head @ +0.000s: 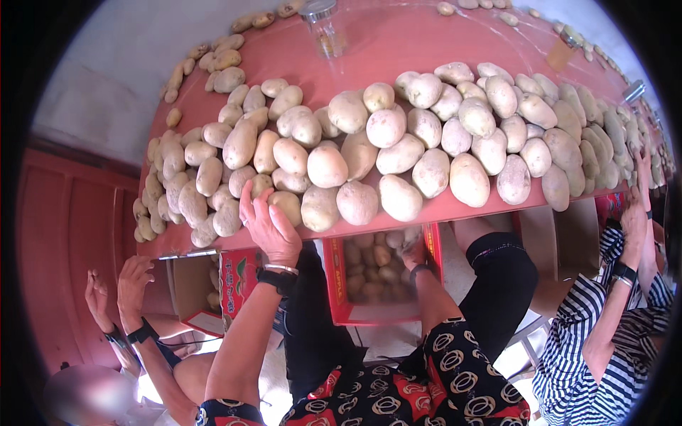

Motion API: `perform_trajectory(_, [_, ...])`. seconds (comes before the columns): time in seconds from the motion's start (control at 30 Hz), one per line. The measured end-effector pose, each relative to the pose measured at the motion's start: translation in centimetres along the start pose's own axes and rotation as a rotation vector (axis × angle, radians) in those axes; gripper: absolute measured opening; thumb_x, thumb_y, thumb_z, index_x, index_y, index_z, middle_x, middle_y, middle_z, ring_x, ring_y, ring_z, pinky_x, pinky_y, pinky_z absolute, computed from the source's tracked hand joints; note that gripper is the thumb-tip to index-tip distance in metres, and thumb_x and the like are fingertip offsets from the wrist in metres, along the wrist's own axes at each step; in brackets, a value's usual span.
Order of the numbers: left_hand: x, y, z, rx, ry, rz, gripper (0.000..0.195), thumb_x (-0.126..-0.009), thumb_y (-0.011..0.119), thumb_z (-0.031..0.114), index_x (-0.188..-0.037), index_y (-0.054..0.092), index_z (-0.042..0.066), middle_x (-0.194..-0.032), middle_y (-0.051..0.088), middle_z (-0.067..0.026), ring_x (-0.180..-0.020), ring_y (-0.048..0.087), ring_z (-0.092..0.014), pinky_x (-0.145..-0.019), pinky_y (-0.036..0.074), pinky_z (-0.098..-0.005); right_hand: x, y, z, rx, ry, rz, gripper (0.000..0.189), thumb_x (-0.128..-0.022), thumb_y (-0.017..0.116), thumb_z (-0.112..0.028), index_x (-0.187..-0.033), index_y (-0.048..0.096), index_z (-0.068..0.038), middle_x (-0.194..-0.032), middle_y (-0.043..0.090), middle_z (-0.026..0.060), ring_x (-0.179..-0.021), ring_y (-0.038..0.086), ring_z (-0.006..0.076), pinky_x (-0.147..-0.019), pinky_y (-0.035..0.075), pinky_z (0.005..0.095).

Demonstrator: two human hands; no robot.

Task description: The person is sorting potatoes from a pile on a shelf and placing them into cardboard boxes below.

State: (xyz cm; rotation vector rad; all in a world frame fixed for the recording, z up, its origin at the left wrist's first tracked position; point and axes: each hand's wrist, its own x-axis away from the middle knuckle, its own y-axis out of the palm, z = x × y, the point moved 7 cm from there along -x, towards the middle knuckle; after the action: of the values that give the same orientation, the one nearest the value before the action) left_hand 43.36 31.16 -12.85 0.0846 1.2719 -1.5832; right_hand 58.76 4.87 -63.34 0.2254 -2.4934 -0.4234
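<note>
Many pale potatoes lie heaped along the near side of a red table. My left hand rests at the table's edge, fingers spread against potatoes at the front of the heap. Below the tabletop, a red cardboard box between my legs holds more potatoes. My right hand reaches into this box at its upper right, fingers around a greyish potato; the hand is partly blurred.
Two people sit beside me, with a co-worker's hands at left and a co-worker's hand near the potatoes at right. An open carton stands at left, another at right. Lidded jars stand farther back on the table.
</note>
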Motion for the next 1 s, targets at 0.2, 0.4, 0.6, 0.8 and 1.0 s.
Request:
perform_trajectory(0.2, [0.1, -2.8, -2.0, -0.076, -0.029, 0.020, 0.042, -0.088, 0.033, 0.029, -0.105, 0.056, -0.002, -0.132, 0.041, -0.0245, -0.118, 0.040, -0.042, -0.101, 0.029, -0.0496, 9.8, 9.6, -4.3, 0.576, 0.392, -0.212, 0.028, -0.071, 0.065, -0.019, -0.097, 0.056, -0.012, -0.091, 0.057, 0.0029, -0.081, 0.053, 0.0150, -0.067, 0.046, 0.0387])
perform_trajectory(0.4, [-0.2, -0.5, 0.5, 0.000, 0.002, 0.017, 0.040, -0.088, 0.035, 0.026, -0.104, 0.057, -0.002, -0.130, 0.043, -0.0245, -0.117, 0.040, -0.042, -0.100, 0.030, -0.0493, 13.7, 11.6, -13.4, 0.294, 0.381, -0.677, 0.030, -0.072, 0.061, -0.019, -0.101, 0.057, -0.013, -0.102, 0.055, 0.0020, -0.084, 0.051, 0.0137, -0.065, 0.047, 0.0359])
perform_trajectory(0.6, [-0.3, -2.1, -0.4, -0.042, 0.013, 0.064, 0.039, -0.090, 0.033, 0.028, -0.106, 0.056, 0.001, -0.131, 0.043, -0.0229, -0.117, 0.041, -0.041, -0.100, 0.030, -0.0481, 26.1, 20.5, -26.3, 0.188, 0.409, -1.191, 0.050, -0.077, 0.055, -0.018, -0.123, 0.048, 0.000, -0.130, 0.048, 0.0145, -0.116, 0.052, 0.0241, -0.094, 0.042, 0.0342])
perform_trajectory(0.8, [-0.1, -1.5, 0.1, -0.001, 0.047, 0.077, 0.036, -0.089, 0.035, 0.025, -0.105, 0.057, 0.000, -0.129, 0.044, -0.0246, -0.117, 0.042, -0.041, -0.100, 0.030, -0.0481, 27.7, 19.5, -32.0, -0.012, 0.253, -1.001, 0.055, -0.083, 0.054, -0.012, -0.134, 0.040, 0.001, -0.126, 0.052, 0.0158, -0.114, 0.054, 0.0238, -0.097, 0.043, 0.0339])
perform_trajectory(1.0, [-0.1, -1.9, -0.1, -0.002, 0.042, 0.086, 0.034, -0.089, 0.037, 0.023, -0.104, 0.057, 0.001, -0.129, 0.044, -0.0230, -0.119, 0.040, -0.039, -0.101, 0.030, -0.0472, 27.0, 19.5, -40.0, 0.332, -0.317, -0.684, 0.043, -0.080, 0.060, -0.002, -0.121, 0.048, -0.003, -0.109, 0.057, 0.0057, -0.098, 0.055, 0.0132, -0.085, 0.046, 0.0279])
